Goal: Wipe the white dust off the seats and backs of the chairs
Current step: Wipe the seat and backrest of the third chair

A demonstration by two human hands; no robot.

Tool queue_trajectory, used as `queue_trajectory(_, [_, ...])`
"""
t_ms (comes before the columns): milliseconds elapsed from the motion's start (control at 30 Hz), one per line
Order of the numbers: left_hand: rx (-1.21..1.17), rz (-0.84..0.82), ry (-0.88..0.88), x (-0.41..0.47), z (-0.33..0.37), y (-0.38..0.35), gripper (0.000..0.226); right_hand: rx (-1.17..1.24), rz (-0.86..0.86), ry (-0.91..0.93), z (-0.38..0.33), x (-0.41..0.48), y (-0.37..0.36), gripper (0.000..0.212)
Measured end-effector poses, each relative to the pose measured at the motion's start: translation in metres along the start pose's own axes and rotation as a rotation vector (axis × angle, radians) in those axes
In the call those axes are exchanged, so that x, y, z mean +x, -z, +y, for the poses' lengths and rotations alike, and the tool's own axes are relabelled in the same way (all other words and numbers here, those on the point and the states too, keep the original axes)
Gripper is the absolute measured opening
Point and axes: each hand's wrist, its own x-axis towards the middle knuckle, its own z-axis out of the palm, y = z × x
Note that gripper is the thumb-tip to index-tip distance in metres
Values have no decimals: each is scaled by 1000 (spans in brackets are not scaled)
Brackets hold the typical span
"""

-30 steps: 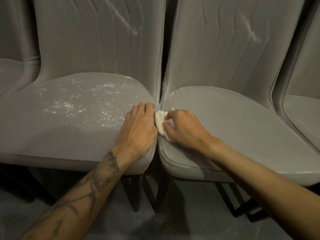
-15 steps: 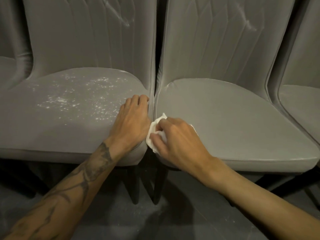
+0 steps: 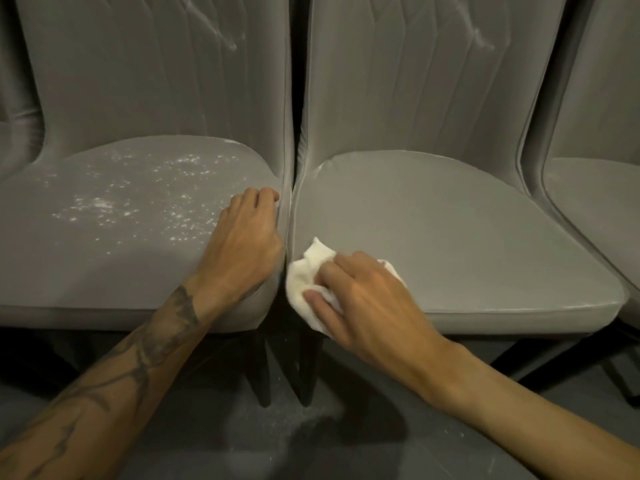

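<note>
Grey padded chairs in a row, seen from above. The person's right hand [image 3: 367,299] has its fingers bent over a crumpled white cloth [image 3: 311,271], pressing it on the front-left corner of the right seat [image 3: 450,237], which looks nearly dust-free. The left hand [image 3: 242,237] lies palm-down on the inner edge of the left seat [image 3: 104,271], fingers loosely bent, holding nothing, just beside the gap btwn the chairs. White dust [image 3: 138,202] speckles most of that left seat. Faint white streaks show on the left back [image 3: 221,32] & the right back [image 3: 481,36].

Step, prob.: finishing the right seat's edge. Next likely calls for carrying the cloth across the gap to the dusty seat, w/ the left hand lifted clear, then both backs.
</note>
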Motion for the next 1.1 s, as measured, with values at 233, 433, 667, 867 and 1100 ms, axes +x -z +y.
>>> queue_trajectory(233, [32, 34, -61, 3, 7, 2, 37, 23, 50, -74, 26, -28, 16, 22])
queue_trajectory(433, [111, 7, -128, 8, 21, -7, 33, 18, 64, 25, 24, -27, 6, 25])
queue_trajectory(667, [180, -31, -153, 11, 21, -11, 41, 9, 116, -140, 125, -94, 53, 27])
queue_trajectory(867, [135, -53, -87, 13, 22, -14, 44, 17, 189, -101, 78, -62, 17, 31])
queue_trajectory(1100, [139, -21, -122, 14, 20, -16, 50, 11, 211, -169, 185, -124, 61, 27])
